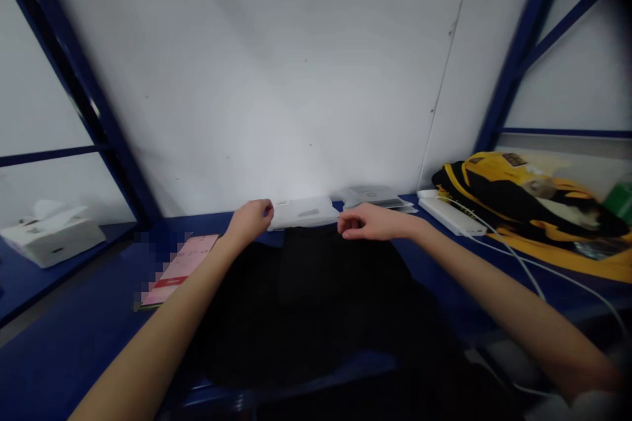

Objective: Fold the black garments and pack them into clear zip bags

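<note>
A black garment (pixel 316 302) lies spread over the blue tabletop in front of me, its folds hard to make out in the dark cloth. My left hand (pixel 251 218) is raised near the garment's far left corner, fingers curled in; whatever is between them, if anything, is hidden. At the far edge of the cloth on the right, my right hand (pixel 364 221) has its fingers bent and closed. Its fingertips overlap the garment's edge, and I cannot tell if they pinch it.
Behind the hands lie a flat white packet (pixel 303 212) and a clear plastic packet (pixel 372 197). A pink printed item (pixel 182 263) is at left, with a tissue box (pixel 54 237) beyond. On the right are a white power strip (pixel 451 216), a white cable (pixel 523 270) and a yellow-and-black bag (pixel 533 197).
</note>
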A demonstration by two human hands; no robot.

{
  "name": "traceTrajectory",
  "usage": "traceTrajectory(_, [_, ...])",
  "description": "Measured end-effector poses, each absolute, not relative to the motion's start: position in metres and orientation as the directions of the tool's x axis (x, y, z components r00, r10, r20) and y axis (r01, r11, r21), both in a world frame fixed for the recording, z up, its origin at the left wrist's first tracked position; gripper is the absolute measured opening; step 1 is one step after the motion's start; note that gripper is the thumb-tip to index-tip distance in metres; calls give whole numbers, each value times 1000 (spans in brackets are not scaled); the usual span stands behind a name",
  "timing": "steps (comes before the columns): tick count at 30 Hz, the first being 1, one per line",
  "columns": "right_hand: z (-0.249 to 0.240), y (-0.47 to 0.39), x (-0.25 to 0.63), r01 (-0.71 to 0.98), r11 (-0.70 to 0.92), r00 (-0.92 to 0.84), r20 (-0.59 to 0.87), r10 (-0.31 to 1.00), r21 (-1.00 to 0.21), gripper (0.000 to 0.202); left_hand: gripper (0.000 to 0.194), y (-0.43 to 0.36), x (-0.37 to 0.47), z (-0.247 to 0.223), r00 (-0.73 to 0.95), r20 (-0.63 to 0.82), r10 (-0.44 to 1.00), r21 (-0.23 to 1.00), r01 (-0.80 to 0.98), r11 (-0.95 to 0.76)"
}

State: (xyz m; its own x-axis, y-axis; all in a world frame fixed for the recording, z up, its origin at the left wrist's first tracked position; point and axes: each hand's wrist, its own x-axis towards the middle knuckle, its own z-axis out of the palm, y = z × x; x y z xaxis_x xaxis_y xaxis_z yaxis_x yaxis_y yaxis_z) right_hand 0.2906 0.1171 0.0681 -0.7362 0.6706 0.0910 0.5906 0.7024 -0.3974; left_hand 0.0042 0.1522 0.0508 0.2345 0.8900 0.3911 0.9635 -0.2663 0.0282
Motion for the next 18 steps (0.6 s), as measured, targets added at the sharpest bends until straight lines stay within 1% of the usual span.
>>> traceTrajectory(3, [53,128,302,656,635,-715,-64,697,-407,16,26,139,24,54,423,357,833,158,852,-500])
traceTrajectory(6, [45,131,307,700,607,-686,-120,717,-376,16,30,120,50,54,596,281,752,276,700,-658])
traceTrajectory(8, [44,131,308,717,611,-676,-124,726,-335,19,37,108,65,52,699,183,691,322,621,-714])
traceTrajectory(10, [45,130,310,726,624,-675,-121,728,-289,24,47,100,76,49,751,86,654,333,597,-730])
traceTrajectory(11, [46,129,310,725,632,-678,-122,725,-273,27,49,97,79,48,760,51,648,319,602,-732])
traceTrajectory(13, [46,128,311,724,640,-682,-124,721,-256,30,46,96,80,48,766,10,643,263,618,-741])
traceTrajectory(15, [45,128,311,726,637,-679,-128,723,-258,31,38,99,75,53,778,-16,627,229,614,-756])
traceTrajectory(16, [44,128,311,730,631,-675,-130,727,-262,31,35,101,70,58,783,-31,622,234,610,-757])
traceTrajectory(18, [41,129,310,739,618,-665,-139,734,-270,31,32,104,56,74,778,-54,626,285,613,-737])
